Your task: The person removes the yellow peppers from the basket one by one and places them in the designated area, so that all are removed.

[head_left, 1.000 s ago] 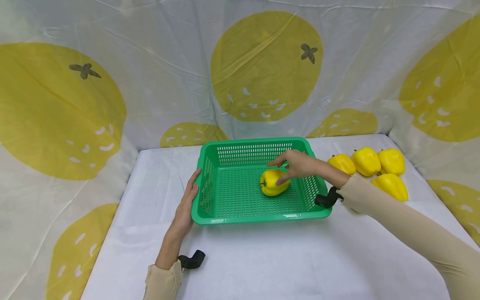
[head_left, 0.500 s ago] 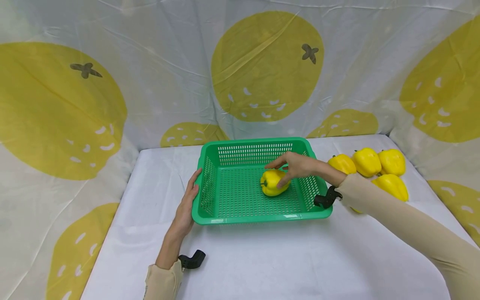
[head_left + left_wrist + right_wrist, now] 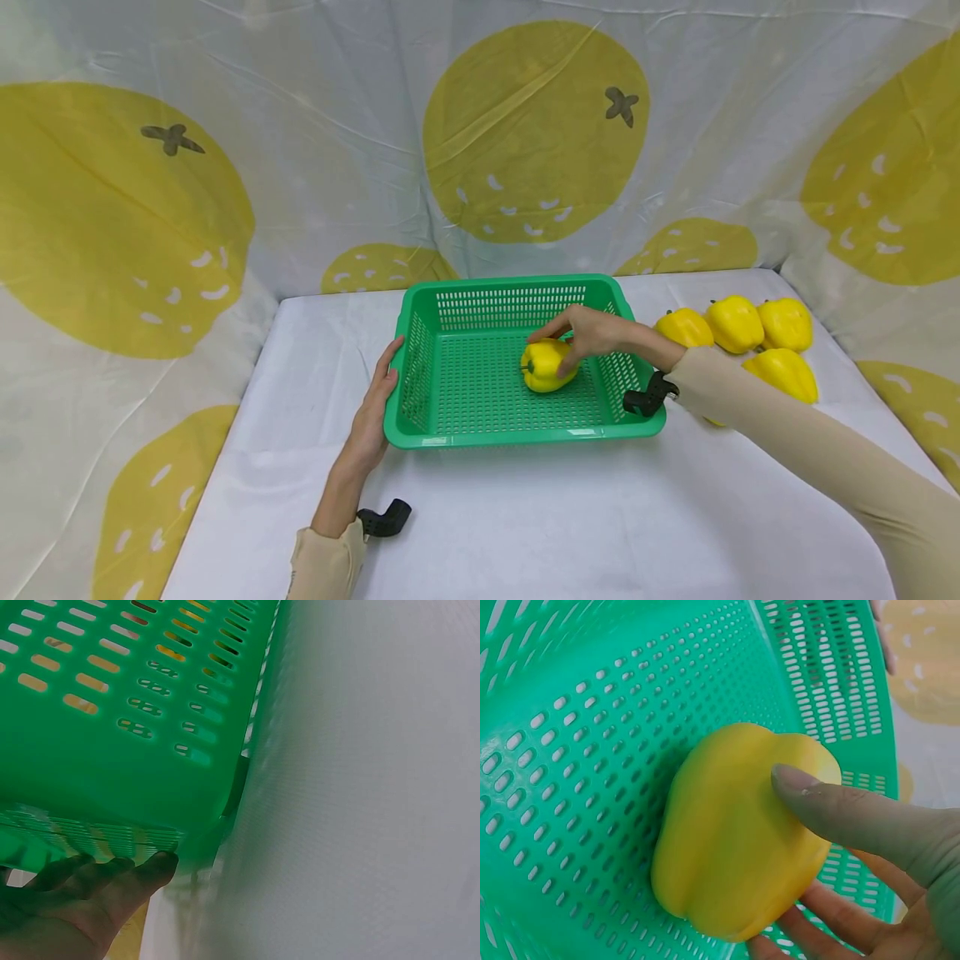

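A yellow bell pepper [image 3: 542,363] lies on its side in the green plastic basket [image 3: 480,441], right of its middle, stem toward the left. My right hand [image 3: 594,332] reaches over the basket's right side and holds this pepper. In the right wrist view the thumb [image 3: 802,787] presses on the pepper's skin [image 3: 731,825] while the other fingers pass around its far side, partly hidden. My left hand [image 3: 369,421] rests against the basket's left outer wall. Seen from the left wrist, its fairly straight fingers [image 3: 124,889] touch the slotted side [image 3: 105,765].
Several more yellow bell peppers [image 3: 733,323] sit on the white tablecloth [image 3: 517,525] to the right of the basket, one partly behind the right forearm. A cloth backdrop [image 3: 360,150] with large yellow fruit prints stands behind and at both sides.
My right hand has lowered slightly leftward, and its fingers have closed in around the pepper. The left hand, basket and other peppers have stayed in place.
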Motion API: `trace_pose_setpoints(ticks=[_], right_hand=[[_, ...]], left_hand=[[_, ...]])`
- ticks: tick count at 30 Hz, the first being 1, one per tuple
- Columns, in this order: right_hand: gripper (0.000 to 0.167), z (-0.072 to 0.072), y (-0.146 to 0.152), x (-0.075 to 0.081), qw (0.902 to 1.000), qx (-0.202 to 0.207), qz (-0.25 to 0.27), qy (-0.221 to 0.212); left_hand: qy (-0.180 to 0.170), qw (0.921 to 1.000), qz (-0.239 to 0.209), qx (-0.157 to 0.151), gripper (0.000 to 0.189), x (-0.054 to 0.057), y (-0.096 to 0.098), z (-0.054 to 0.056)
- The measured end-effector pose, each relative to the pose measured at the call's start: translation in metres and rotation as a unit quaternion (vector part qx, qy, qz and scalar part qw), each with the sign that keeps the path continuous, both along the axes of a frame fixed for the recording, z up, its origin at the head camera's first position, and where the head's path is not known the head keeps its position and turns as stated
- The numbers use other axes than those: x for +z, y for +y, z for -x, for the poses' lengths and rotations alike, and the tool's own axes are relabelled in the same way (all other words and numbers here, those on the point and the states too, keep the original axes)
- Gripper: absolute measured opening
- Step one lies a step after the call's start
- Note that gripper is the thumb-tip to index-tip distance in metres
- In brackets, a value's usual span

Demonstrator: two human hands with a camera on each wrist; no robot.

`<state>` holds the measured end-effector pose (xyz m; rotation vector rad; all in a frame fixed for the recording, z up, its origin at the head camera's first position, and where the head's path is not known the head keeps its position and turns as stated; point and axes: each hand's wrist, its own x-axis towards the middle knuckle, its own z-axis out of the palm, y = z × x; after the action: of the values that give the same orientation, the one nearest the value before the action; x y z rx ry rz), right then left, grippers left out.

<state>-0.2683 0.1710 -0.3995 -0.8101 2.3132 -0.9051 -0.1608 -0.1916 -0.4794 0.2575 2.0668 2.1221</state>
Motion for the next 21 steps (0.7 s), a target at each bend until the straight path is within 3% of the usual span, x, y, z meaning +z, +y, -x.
trace_pose_setpoints(ticks=[14,21], right_hand=[[0.057,0.002,0.0,-0.004,0.9999,-0.001,0.01,0.008],[0.059,0.0,0.01,0.012,0.9988,-0.037,0.033,-0.001]], left_hand=[[0.001,1.0,0.001,0.004,0.051,-0.001,0.0,0.001],[0.0,1.0,0.001,0.002,0.052,0.0,0.0,0.0]])
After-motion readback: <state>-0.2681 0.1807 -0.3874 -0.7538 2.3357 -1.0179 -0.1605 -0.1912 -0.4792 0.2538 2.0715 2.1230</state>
